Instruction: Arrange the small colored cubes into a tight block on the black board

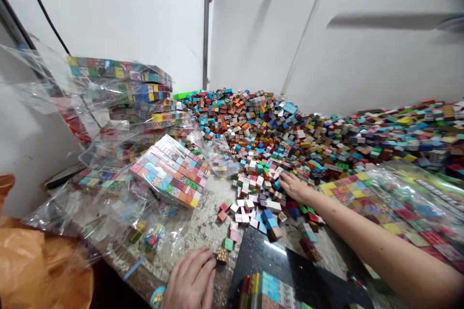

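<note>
My left hand [192, 277] lies palm down at the table's front edge, fingers stretched out. Its fingertips are beside a brown patterned cube [222, 255], the nearest in a short line of loose cubes with a green cube [227, 244]. My right hand [294, 188] reaches forward into the heap of small coloured cubes [253, 128], fingers extended and touching cubes at its near side. No cube shows held in either hand. Between my arms lies a black board [268, 256], bearing a block of patterned cubes [271, 289] set side by side at its near end.
Plastic-wrapped cube blocks [145, 91] are stacked at the left, with one wrapped block [174, 171] tilted in front. Another wrapped sheet of cubes [384, 203] lies under my right forearm's far side. An orange bag [43, 265] hangs at the lower left. White walls [253, 34] stand behind.
</note>
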The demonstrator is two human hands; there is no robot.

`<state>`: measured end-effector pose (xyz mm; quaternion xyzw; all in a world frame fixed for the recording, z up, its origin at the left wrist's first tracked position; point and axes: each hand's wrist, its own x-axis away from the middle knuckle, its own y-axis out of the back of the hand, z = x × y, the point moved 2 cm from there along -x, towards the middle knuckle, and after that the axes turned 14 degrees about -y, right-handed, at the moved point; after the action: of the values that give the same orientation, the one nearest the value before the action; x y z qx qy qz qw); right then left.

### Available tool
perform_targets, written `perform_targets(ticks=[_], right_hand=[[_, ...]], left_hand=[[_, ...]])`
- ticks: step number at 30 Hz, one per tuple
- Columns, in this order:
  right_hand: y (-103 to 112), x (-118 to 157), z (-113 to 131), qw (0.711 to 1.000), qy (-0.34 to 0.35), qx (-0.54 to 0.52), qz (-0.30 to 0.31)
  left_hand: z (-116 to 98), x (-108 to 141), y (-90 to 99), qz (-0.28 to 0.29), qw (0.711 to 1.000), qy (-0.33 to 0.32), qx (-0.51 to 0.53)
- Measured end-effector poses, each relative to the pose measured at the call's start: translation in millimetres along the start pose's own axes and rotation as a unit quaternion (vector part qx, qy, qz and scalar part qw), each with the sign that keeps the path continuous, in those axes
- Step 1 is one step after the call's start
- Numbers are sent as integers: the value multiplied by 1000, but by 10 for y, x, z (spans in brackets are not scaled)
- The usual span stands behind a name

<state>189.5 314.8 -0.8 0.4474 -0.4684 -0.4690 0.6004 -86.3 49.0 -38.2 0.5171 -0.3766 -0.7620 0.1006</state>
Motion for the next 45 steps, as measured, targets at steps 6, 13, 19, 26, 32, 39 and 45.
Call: perform_targets(ticks=[6, 13, 19, 26, 32, 39, 45], right_hand=[[-12, 133, 14, 1000, 6, 6, 30], [45, 190, 139, 997, -73, -16, 30], [94, 126, 181, 993, -107, -6, 40], [112, 180, 143, 995, -92, 6, 37], [123, 389, 30, 997, -71, 13, 37], [12, 757, -40, 998, 1, -5, 64], [-4, 877, -86, 996, 32, -39, 68]], left_hand=[[4, 1, 26, -8, 1000, -2, 16], [-14, 18, 34, -7, 999, 18, 27], [-26, 48, 10, 1, 999, 22, 32], [-33, 77, -14, 1, 999, 25, 41], [-28, 48, 0, -2, 999, 16, 34], [-29, 110, -32, 22, 998, 19, 52], [-31, 101, -18, 37, 998, 30, 52]])
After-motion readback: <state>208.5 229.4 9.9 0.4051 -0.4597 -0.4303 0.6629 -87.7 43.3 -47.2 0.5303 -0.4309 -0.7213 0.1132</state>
